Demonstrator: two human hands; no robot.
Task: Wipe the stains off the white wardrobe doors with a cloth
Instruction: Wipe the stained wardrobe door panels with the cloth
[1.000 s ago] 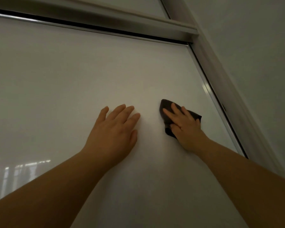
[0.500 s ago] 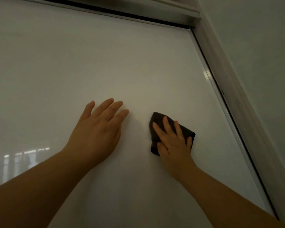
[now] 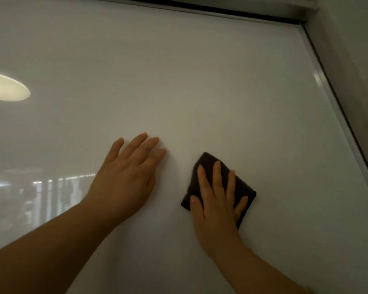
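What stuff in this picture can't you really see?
Head view:
- Stains on the wardrobe door: none show in the dim light.
- Middle of the cloth: covered by the right hand.
- Door under the left hand: hidden by it.
- Lower-left reflection: too blurred to read.
- Door's bottom and left side: cut off by the picture edges.

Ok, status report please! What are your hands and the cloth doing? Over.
Right hand flat, pressing dark cloth on white wardrobe door. Left hand flat on door, holding nothing. Nothing in the way.
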